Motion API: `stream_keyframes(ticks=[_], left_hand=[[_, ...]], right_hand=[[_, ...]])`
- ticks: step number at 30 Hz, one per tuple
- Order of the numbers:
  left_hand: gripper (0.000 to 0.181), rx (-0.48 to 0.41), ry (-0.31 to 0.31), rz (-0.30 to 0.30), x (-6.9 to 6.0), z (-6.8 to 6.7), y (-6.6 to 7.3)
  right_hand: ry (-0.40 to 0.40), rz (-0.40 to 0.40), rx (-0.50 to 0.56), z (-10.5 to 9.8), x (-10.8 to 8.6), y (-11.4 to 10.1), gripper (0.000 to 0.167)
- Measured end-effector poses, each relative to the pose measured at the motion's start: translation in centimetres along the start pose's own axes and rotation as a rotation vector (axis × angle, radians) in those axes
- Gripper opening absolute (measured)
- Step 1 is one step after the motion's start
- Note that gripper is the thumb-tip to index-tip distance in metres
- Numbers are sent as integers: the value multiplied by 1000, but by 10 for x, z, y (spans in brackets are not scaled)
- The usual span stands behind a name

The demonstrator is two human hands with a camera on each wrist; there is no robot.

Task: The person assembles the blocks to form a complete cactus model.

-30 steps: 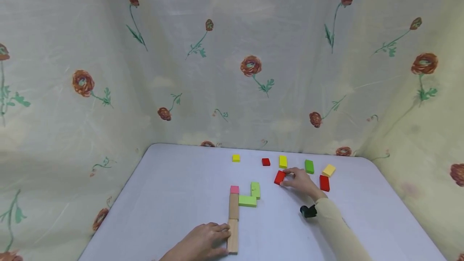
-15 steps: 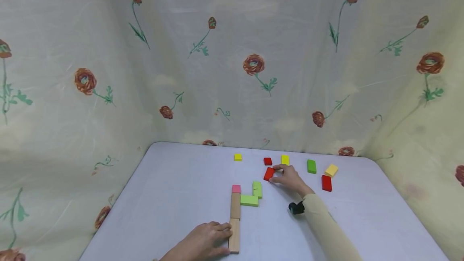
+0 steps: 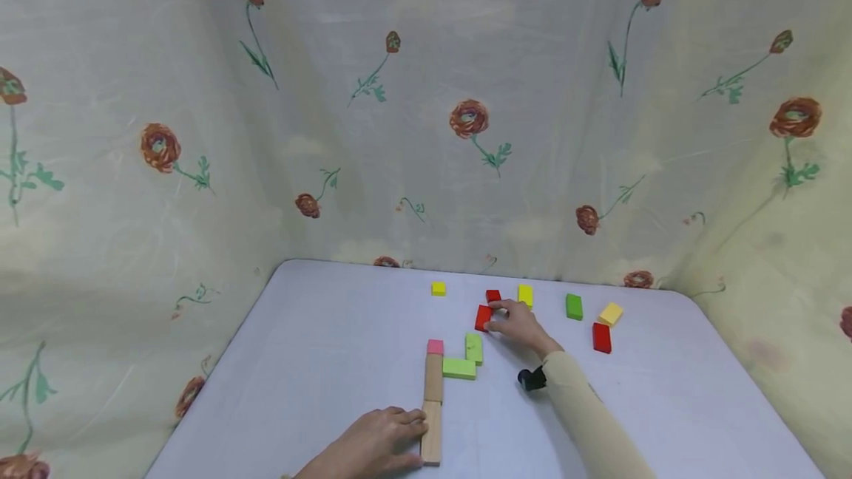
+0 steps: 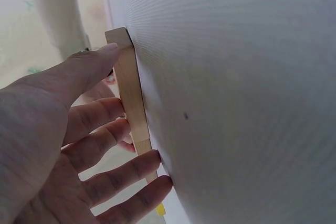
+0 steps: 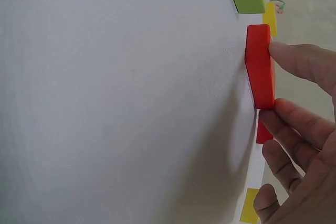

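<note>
In the head view my right hand (image 3: pixel 521 324) pinches a red rectangular block (image 3: pixel 483 318) low over the table. The right wrist view shows the thumb on one end of this red block (image 5: pixel 260 66) and fingertips at the other. My left hand (image 3: pixel 382 438) rests against the left side of the nearest plain wooden block (image 3: pixel 432 435). Its fingers look fairly straight, with thumb and fingertips touching the wood in the left wrist view. A second wooden block (image 3: pixel 433 379) and a pink block (image 3: pixel 435 347) continue the line. Two light green blocks (image 3: pixel 459 369) adjoin it on the right.
Farther back lie a small yellow block (image 3: pixel 438 289), a small red block (image 3: pixel 492 296), a yellow block (image 3: pixel 526 295) and a green block (image 3: pixel 574 307). At right are a pale yellow block (image 3: pixel 610 314) and another red block (image 3: pixel 602 338). A flowered curtain (image 3: pixel 426 168) surrounds the table.
My right hand has slid left with the red block, closer to the light green blocks. The left hand stays at the wooden block. The head view has shifted slightly.
</note>
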State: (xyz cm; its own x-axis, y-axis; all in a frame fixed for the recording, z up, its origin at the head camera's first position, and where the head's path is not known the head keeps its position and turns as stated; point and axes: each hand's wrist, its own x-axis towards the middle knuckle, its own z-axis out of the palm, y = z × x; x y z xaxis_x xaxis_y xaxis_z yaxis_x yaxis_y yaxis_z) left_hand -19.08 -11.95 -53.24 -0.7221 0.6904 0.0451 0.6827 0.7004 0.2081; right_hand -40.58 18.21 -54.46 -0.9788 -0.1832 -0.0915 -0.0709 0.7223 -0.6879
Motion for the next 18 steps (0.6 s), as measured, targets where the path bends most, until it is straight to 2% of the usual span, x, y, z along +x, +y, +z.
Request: stream_keyframes(ticks=[9,13,18], left_hand=[[50,16,3,-3,0,0,1],[49,33,17,15,0,0,0],[50,19,7,5,-1,-1,1]], right_hand=[[-6,-33,15,8,4,-6,48],[-17,-21,21,10,4,-7,47],[-32,9,33,12,2,-9,47]])
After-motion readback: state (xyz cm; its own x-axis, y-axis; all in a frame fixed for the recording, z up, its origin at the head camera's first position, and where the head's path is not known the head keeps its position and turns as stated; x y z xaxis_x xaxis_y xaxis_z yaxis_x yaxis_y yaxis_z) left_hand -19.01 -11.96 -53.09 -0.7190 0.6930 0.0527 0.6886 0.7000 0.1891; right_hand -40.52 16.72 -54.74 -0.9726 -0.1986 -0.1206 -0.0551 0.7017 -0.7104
